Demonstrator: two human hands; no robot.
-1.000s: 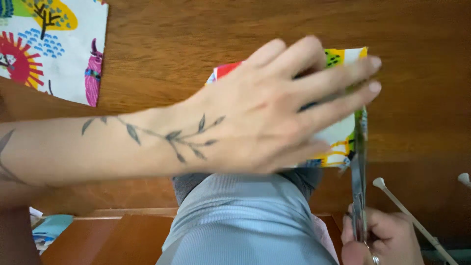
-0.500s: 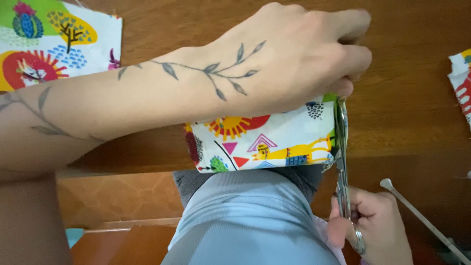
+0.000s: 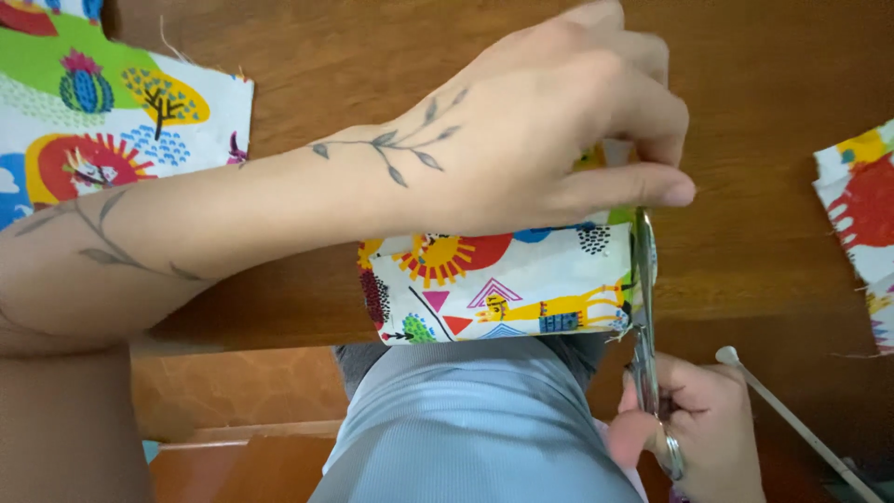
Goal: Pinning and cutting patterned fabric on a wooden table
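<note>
The folded cloth piece [image 3: 503, 284], white with bright suns, triangles and a giraffe, lies at the table's near edge. The left hand [image 3: 549, 130] pinches its right end; the right hand [image 3: 694, 419] grips scissors [image 3: 644, 307] along that edge.

This is looking like a home sewing or craft corner. Brightly printed cloth pieces [image 3: 112, 112] are lying on a brown wooden bench [image 3: 764, 84], more cloth scraps [image 3: 861, 214] are sitting at the right edge, scissors [image 3: 644, 307] are cutting a folded cloth [image 3: 503, 284], and orange floor tiles [image 3: 251, 387] are showing below.
</note>
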